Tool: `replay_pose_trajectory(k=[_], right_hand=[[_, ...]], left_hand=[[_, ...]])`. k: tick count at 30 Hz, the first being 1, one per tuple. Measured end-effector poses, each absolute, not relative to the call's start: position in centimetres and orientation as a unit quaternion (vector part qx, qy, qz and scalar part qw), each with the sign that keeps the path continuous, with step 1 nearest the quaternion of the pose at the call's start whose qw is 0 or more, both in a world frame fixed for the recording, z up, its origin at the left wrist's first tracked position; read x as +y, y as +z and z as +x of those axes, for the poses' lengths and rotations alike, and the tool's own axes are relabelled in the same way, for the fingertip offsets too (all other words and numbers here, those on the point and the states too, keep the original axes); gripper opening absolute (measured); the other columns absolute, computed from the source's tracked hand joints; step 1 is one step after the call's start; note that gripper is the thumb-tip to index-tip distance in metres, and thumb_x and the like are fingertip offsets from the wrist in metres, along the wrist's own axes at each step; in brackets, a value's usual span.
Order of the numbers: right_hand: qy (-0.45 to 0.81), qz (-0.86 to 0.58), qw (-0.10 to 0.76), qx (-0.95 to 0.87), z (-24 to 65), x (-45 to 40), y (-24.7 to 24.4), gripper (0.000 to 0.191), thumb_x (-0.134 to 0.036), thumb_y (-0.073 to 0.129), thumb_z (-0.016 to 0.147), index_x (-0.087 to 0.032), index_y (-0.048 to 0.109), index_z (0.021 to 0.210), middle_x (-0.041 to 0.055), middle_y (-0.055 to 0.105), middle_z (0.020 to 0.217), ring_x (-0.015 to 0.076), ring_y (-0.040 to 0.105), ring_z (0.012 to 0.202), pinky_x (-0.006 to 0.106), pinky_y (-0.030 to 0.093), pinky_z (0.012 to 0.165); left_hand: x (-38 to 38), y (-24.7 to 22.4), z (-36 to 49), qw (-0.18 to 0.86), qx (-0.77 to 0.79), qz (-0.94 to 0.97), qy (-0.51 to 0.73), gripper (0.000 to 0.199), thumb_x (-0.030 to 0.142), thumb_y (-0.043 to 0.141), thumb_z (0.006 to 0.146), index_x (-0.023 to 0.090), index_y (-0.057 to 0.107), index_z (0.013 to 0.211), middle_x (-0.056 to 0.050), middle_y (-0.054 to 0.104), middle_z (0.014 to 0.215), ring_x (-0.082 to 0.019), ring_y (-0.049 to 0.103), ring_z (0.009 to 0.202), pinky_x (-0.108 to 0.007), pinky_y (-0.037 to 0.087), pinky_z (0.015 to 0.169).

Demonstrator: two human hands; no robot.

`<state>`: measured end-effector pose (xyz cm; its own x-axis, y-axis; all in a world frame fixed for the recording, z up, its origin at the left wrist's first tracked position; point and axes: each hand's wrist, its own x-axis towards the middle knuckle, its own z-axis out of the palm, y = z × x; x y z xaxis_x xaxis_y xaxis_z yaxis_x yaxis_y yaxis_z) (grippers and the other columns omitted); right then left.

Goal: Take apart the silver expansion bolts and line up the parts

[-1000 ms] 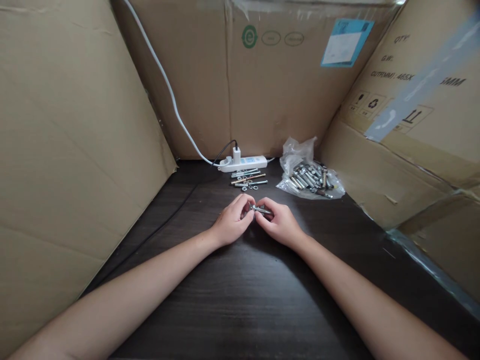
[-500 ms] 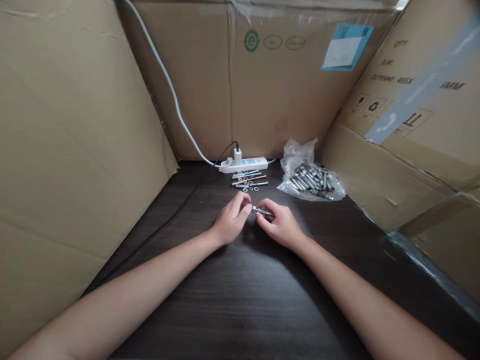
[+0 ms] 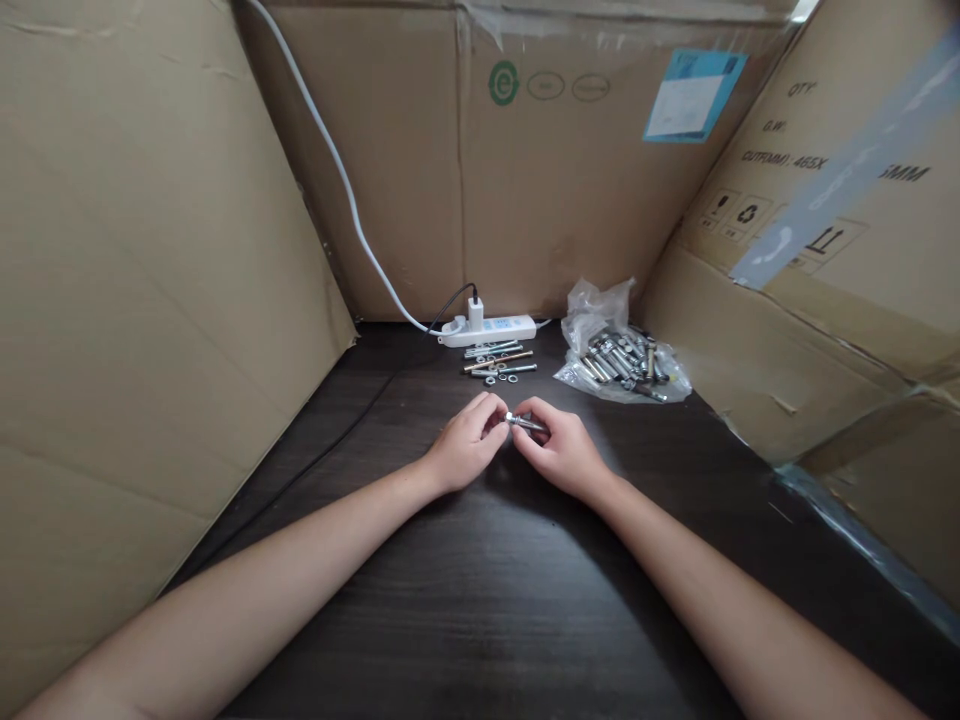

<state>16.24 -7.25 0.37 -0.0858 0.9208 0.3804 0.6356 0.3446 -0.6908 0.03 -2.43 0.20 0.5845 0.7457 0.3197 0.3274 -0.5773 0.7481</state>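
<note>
A silvery expansion bolt point(image 3: 531, 424) lies roughly level between my two hands, just above the dark table. My right hand point(image 3: 561, 448) is closed round its sleeve, thumb below and fingers on top. At the bolt's left end sits a bright hex nut point(image 3: 511, 418). The thumb and fingertips of my left hand point(image 3: 466, 442) are pinched at that nut end. Part of the bolt is hidden inside my right fingers. Beyond my hands lie several long bolts point(image 3: 499, 360) side by side, with loose nuts and washers point(image 3: 502, 379) in front of them.
A clear plastic bag point(image 3: 600, 300) with several sleeved bolts point(image 3: 622, 358) stands at the back right. Behind the loose bolts is a white power strip point(image 3: 510, 328) with a plugged-in charger. A black cable point(image 3: 337, 440) crosses the table's left side. Cardboard walls point(image 3: 375, 150) enclose the table.
My left hand has moved slightly right, its fingertips closing from just beside the nut onto that end of the bolt. My right hand and the bolt have stayed almost still.
</note>
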Motion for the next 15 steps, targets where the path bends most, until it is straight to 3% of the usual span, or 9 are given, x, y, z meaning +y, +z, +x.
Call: replay_pose_trajectory(k=[5,11,15], right_hand=[[0.179,-0.536,0.397,-0.723,16.27,-7.28,0.37,0.012,-0.029,0.052,0.08,-0.02,0.058,0.085,-0.0032,0.055,0.062,0.0108,0.048,0.054,0.021,0.037,0.053],[0.184,-0.535,0.393,-0.725,16.26,-7.3,0.37,0.013,-0.029,0.051,0.081,-0.019,0.058,0.086,-0.0031,0.055,0.063,0.011,0.048,0.054,0.021,0.037,0.054],[0.19,-0.527,0.386,-0.732,16.17,-7.39,0.28,0.012,-0.027,0.052,0.08,-0.019,0.058,0.086,-0.0032,0.055,0.063,0.0108,0.049,0.054,0.021,0.037,0.055]], left_hand=[[-2.27,0.12,0.06,0.305,0.327,0.844,0.296,0.024,0.03,0.036,0.092,0.019,0.046,0.073,0.0,0.052,0.076,-0.015,0.048,0.075,-0.027,0.039,0.07],[-2.47,0.21,-0.01,0.295,0.339,0.838,0.31,0.015,0.03,0.038,0.092,0.02,0.048,0.088,0.001,0.054,0.083,-0.015,0.051,0.08,-0.027,0.039,0.073],[-2.23,0.05,0.06,0.292,0.333,0.846,0.297,0.026,0.032,0.033,0.094,0.019,0.045,0.076,0.001,0.051,0.075,-0.014,0.049,0.074,-0.026,0.037,0.069]])
